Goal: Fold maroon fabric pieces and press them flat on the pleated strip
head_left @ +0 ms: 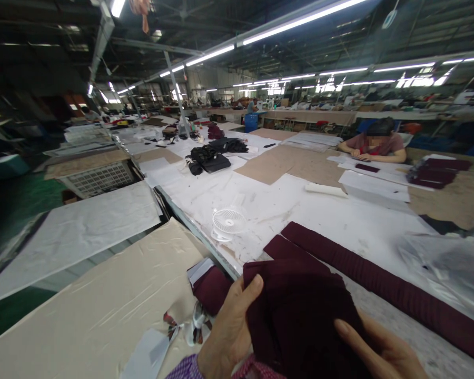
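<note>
At bottom right, my left hand (228,326) and right hand (383,347) pinch the dark cloth (300,305) by its sides, since it looks floppy.

Maroon cloth (306,316) seems to hide most fingertips of the right hand (383,347).

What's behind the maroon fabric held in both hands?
Beyond the maroon fabric, a long maroon strip lies on the white table surface; whatever is directly behind the fabric is covered.
</note>
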`<action>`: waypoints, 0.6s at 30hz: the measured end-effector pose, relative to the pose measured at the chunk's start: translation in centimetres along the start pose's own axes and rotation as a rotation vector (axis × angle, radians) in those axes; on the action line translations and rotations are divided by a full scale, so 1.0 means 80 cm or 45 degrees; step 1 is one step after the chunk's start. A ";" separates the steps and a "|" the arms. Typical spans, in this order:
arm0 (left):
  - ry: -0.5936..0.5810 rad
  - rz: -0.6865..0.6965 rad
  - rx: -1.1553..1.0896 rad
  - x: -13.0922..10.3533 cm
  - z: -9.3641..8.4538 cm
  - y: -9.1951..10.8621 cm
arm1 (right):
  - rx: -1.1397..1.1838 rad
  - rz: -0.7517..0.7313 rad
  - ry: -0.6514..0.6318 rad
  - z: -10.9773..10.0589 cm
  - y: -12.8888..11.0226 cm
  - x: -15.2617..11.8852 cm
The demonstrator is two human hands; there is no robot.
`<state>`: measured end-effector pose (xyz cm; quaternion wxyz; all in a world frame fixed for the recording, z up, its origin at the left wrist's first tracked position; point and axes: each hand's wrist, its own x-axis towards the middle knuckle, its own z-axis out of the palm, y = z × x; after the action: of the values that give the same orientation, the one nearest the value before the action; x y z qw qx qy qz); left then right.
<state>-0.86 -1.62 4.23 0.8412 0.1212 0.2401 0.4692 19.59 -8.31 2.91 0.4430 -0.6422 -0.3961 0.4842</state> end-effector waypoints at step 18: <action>0.404 0.091 0.245 0.024 -0.045 -0.021 | 0.237 -0.028 0.148 -0.021 -0.023 0.000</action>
<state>-0.60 -0.96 -0.15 0.7601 0.1341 0.4092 0.4866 21.06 -8.09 4.93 0.5281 -0.6210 -0.3300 0.4761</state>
